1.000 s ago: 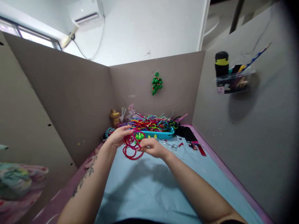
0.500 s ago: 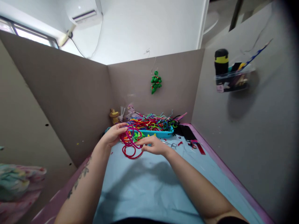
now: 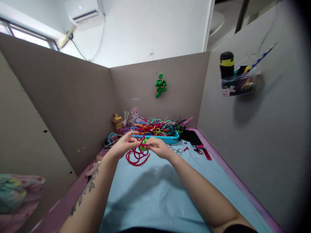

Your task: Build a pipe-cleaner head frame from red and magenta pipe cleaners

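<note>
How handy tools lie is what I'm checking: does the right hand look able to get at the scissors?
Probably yes: the scissors lie close beside the right hand, nothing visible covering their handles, though it would likely have to release the magenta strand first.

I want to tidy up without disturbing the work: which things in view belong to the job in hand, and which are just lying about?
Part of the job:
red-magenta cord, pinched by left hand and right hand
tray of coloured cords, probably the supply

Apparently just about:
scissors, unheld
green ornament, hanging
air conditioner
</note>
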A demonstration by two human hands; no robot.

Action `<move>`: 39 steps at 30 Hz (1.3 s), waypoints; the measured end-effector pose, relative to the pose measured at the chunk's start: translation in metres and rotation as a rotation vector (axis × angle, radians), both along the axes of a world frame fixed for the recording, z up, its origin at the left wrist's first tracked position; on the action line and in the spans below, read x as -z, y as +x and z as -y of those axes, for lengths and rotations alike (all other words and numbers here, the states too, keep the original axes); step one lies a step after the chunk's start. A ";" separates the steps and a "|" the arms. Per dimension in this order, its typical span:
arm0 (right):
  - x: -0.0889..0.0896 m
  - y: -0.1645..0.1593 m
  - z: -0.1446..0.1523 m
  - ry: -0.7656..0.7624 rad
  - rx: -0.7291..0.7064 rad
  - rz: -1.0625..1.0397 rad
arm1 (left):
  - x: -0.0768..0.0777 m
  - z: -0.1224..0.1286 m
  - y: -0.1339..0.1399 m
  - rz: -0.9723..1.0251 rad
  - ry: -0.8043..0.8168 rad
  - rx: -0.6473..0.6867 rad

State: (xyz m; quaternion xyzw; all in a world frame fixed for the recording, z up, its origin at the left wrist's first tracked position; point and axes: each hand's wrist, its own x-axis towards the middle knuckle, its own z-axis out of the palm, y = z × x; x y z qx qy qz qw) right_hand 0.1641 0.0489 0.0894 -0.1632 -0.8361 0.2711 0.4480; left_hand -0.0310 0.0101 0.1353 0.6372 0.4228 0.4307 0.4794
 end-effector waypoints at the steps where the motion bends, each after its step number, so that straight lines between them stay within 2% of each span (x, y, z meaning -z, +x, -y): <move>1: 0.003 0.002 -0.003 -0.012 -0.044 0.004 | 0.000 0.001 -0.002 0.017 -0.016 0.016; 3: 0.009 0.008 -0.013 -0.057 -0.087 -0.010 | -0.002 0.002 -0.006 0.053 -0.040 0.013; 4: 0.014 0.011 -0.019 -0.098 -0.059 -0.032 | -0.002 0.003 -0.007 0.074 -0.036 -0.013; 8: 0.028 0.016 -0.041 -0.361 0.308 -0.183 | 0.003 0.006 -0.003 0.174 0.139 -0.244; 10: 0.029 0.012 -0.041 -0.440 0.384 -0.202 | 0.012 0.007 0.005 0.215 0.227 -0.336; 13: 0.024 0.000 -0.026 -0.396 0.381 -0.231 | 0.032 0.006 0.021 0.256 0.209 -0.392; 16: 0.024 -0.010 -0.003 -0.226 0.447 -0.251 | 0.055 0.006 0.038 0.276 0.225 -0.439; 19: 0.037 -0.011 0.011 -0.226 0.529 -0.223 | 0.078 0.010 0.054 0.182 0.316 -0.461; 22: 0.055 -0.006 0.015 -0.299 0.545 -0.216 | 0.098 0.016 0.062 0.044 0.349 -0.390; 24: 0.062 -0.003 0.016 -0.315 0.540 -0.223 | 0.109 0.018 0.064 0.017 0.337 -0.353; 26: 0.063 0.000 0.018 -0.297 0.552 -0.233 | 0.117 0.018 0.064 0.024 0.340 -0.396; 28: 0.060 0.003 0.023 -0.188 0.616 -0.259 | 0.121 0.018 0.065 0.038 0.323 -0.511; 29: 0.058 0.005 0.026 -0.085 0.653 -0.264 | 0.122 0.019 0.065 0.053 0.281 -0.528; 30: 0.056 0.008 0.029 0.040 0.679 -0.255 | 0.122 0.020 0.066 0.084 0.216 -0.489; 31: 0.054 0.010 0.033 0.171 0.684 -0.227 | 0.121 0.022 0.066 0.130 0.136 -0.385; 33: 0.054 0.013 0.039 0.392 0.632 -0.134 | 0.118 0.026 0.066 0.257 -0.015 -0.079; 35: 0.056 0.015 0.042 0.524 0.564 -0.056 | 0.114 0.030 0.063 0.393 -0.091 0.124; 37: 0.059 0.014 0.043 0.582 0.525 -0.019 | 0.112 0.032 0.059 0.471 -0.106 0.150; 39: 0.061 0.012 0.043 0.584 0.508 0.000 | 0.113 0.032 0.054 0.489 -0.098 0.116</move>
